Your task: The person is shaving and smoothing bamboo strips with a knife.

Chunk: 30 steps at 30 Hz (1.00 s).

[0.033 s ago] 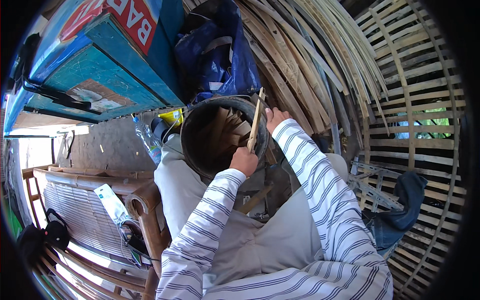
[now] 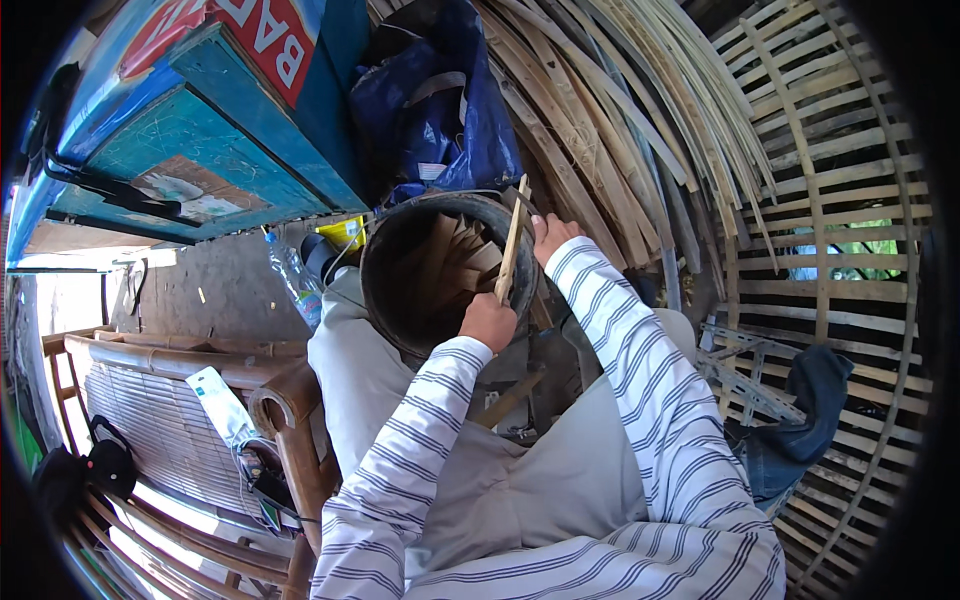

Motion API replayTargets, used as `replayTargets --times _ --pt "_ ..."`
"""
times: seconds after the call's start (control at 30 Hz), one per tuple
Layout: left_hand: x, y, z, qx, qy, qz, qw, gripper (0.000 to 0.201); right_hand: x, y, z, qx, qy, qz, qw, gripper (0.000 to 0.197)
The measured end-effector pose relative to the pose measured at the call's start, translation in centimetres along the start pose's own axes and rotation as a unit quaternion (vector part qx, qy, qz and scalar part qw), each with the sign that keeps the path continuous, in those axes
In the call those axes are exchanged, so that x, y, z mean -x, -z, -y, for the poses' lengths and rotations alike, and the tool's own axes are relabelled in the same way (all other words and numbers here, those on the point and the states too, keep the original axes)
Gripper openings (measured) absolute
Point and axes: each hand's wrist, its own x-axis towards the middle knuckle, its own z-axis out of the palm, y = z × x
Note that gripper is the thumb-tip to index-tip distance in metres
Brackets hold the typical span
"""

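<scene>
L hand (image 2: 488, 322): gripping bamboo strip (image 2: 511, 255) | R hand (image 2: 553, 238): nr dk blade (image 2: 530, 207), fingers' grip unclear | strip over bucket (image 2: 375, 290)

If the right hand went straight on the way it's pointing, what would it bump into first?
Probably the upper end of the wooden strip, just ahead of the right hand. The blue bag looks farther along, though depth is hard to judge here.

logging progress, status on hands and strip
Left hand grips wooden strip. Right hand holds dark tool beside it. Wooden strip slants over bucket; nothing visibly blocking.
</scene>
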Motion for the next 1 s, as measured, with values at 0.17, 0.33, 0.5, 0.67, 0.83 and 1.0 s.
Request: replayTargets --times 0.17,0.33,0.5,0.67,0.83,1.0 --pt "1.3 -0.6 -0.3 -0.044 0.012 0.027 0.999 0.031 -5.2 1.0 -1.7 0.045 -0.045 -0.033 0.997 0.05" --pt "0.6 -0.6 0.8 -0.026 0.001 0.017 1.0 0.033 -9.5 -1.2 -6.8 0.015 -0.16 -0.002 0.987 0.055" --pt "-3.2 -0.8 3.1 0.016 0.025 0.015 0.999 0.032 -7.0 0.1 -6.5 -0.501 -0.217 0.116 0.83 0.055" --pt "-2.3 1.7 -1.4 0.368 0.221 0.21 0.878 0.018 1.8 2.2 -3.6 -0.382 -0.057 0.128 0.914 0.057" --pt "-3.2 1.3 0.3 0.46 0.198 0.274 0.821 0.011 8.5 -0.7 -1.8 0.019 0.133 -0.033 0.99 0.055" --pt "-3.0 0.9 1.1 0.463 0.18 0.263 0.827 0.011 9.8 -0.7 -0.5 0.06 0.15 -0.007 0.987 0.049"
